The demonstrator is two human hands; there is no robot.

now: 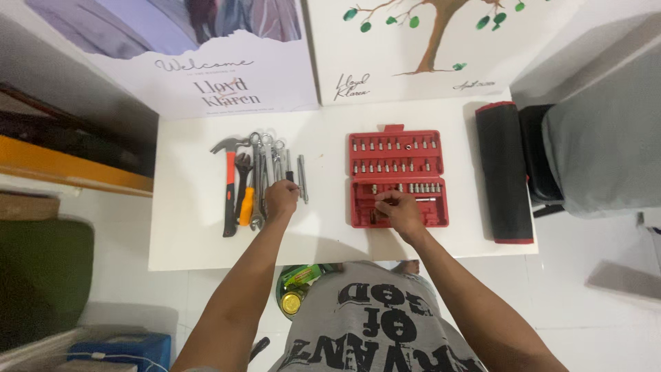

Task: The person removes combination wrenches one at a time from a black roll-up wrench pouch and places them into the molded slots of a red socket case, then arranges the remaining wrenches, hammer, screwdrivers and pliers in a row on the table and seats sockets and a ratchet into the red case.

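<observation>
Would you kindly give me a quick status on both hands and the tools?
Left hand closed on the row of wrenches. Right hand pinching in the open red socket set case, item hidden. Hammer and rolled black mat lie clear of both.

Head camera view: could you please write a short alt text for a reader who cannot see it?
Seen from above, a person's right hand reaches into an open red socket case on a white table, while the left hand rests on a row of wrenches beside a hammer. A rolled black mat lies at the right of the case.
</observation>
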